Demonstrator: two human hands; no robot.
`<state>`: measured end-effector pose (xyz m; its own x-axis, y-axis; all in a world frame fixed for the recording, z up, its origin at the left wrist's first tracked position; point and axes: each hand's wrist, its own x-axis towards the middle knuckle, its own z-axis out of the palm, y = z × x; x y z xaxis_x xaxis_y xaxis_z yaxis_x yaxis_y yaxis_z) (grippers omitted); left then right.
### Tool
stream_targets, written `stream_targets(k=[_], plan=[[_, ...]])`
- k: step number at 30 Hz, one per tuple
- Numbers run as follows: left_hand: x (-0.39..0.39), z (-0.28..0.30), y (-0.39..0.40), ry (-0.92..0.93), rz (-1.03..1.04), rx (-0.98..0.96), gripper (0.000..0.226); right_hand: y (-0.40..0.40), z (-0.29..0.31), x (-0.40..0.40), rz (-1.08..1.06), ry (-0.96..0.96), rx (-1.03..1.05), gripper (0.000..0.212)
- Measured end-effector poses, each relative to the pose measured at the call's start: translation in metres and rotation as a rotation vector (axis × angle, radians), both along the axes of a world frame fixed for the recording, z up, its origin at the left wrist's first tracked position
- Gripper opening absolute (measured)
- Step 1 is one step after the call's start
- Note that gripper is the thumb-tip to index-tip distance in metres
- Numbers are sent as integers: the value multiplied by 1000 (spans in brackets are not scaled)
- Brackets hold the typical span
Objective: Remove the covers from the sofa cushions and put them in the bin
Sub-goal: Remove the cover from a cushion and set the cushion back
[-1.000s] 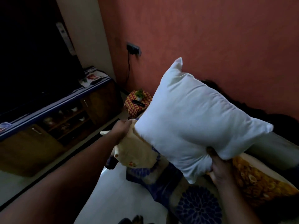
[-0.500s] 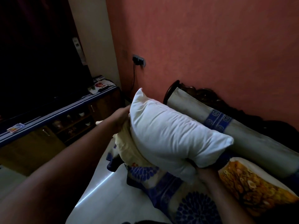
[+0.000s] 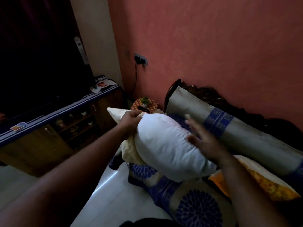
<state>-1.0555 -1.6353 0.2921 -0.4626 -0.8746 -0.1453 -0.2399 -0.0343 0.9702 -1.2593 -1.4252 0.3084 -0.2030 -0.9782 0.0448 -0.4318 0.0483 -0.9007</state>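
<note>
Right hand (image 3: pixel 202 141): fingers spread and blurred, flat against the bare white cushion (image 3: pixel 165 149), apparently steadying it on the sofa's front edge.
Left hand (image 3: pixel 131 120): gripping the cream cover (image 3: pixel 129 149) bunched at the cushion's far end, likely to draw it clear.
Covered cushion (image 3: pixel 265 182): orange print, awaiting stripping beside the bolster (image 3: pixel 246 136).
Bin: none visible.

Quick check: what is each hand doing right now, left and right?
Left hand: grips the cream fabric cushion cover beside the bare white cushion insert.
Right hand: open, motion-blurred, fingers spread at the insert, holding nothing.
</note>
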Motion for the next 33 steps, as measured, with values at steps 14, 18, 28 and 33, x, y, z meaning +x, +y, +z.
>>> stream_targets(k=[14, 18, 28, 33], plan=[[-31, 15, 27, -752, -325, -774, 34, -76, -70, 93, -81, 852, 196, 47], [-37, 7, 40, -772, -396, -844, 30, -92, -71, 81, -53, 977, 330, 36], [-32, -7, 14, -563, -184, -1111, 34, -115, -57, 57, -395, 138, 125, 44], [-34, -6, -8, -538, -250, -1093, 31, -112, -57, 42, -404, -28, 2, 65]])
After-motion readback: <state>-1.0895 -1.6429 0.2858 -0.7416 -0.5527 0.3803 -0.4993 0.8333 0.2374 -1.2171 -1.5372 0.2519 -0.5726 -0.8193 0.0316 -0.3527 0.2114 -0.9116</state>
